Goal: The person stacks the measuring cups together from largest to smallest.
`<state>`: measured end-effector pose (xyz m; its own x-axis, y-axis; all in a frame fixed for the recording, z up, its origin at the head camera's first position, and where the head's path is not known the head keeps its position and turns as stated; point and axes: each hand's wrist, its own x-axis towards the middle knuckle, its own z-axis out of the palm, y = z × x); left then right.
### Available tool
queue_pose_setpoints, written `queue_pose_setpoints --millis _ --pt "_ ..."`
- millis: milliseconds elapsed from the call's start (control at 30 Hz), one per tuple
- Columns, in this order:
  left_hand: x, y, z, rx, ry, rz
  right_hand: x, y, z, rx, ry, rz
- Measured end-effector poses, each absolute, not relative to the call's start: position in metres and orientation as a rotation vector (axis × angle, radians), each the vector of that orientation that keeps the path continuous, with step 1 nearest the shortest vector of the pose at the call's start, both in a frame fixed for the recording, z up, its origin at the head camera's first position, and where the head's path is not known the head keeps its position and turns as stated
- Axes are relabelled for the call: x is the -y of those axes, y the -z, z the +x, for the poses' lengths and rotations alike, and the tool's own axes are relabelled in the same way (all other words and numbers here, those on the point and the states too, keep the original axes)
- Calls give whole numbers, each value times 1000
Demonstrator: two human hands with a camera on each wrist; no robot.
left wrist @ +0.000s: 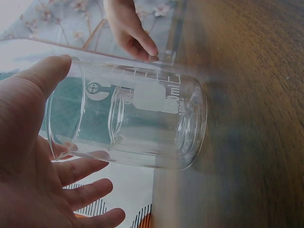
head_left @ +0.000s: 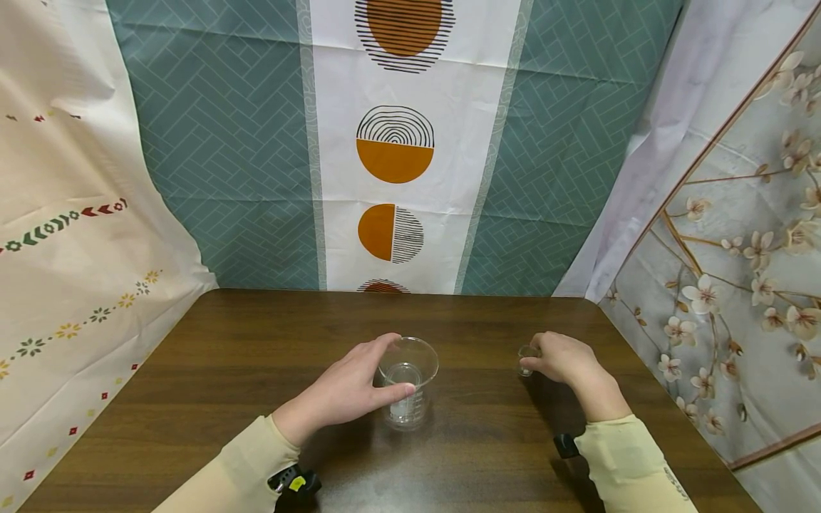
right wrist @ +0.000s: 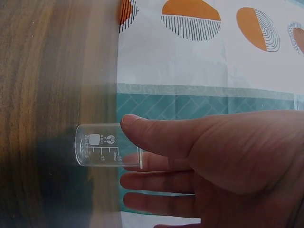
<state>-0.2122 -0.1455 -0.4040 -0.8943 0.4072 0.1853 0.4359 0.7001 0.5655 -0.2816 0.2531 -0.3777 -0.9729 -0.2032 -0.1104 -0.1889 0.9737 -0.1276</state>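
A large clear glass beaker (head_left: 408, 410) stands on the wooden table in front of me. Inside it sits a smaller beaker (left wrist: 142, 126), its rim well below the outer one. My left hand (head_left: 349, 385) holds the large beaker near its rim, thumb on one side and index finger on the other, the remaining fingers spread. Farther right, my right hand (head_left: 569, 360) pinches a tiny graduated beaker (right wrist: 97, 151) by its upper part between thumb and index finger. The base of this tiny beaker is down by the table surface in the right wrist view.
The brown wooden table (head_left: 256, 342) ends at a hanging teal and white cloth (head_left: 394, 235) at the back. A cream patterned cloth (head_left: 83, 299) hangs along the left side, and a floral curtain (head_left: 718, 320) along the right.
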Motion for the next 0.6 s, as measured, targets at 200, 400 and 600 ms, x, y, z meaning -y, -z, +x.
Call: queue_pose_setpoints --millis 200,400,600 --pt "145 403 -212 2856 967 -708 -253 378 -282 -3006 180 -293" --pt "145 403 -212 2856 966 -709 -252 378 -281 -3013 178 -295" --pt "145 403 -212 2856 970 -713 -252 380 -281 -3029 189 -308"
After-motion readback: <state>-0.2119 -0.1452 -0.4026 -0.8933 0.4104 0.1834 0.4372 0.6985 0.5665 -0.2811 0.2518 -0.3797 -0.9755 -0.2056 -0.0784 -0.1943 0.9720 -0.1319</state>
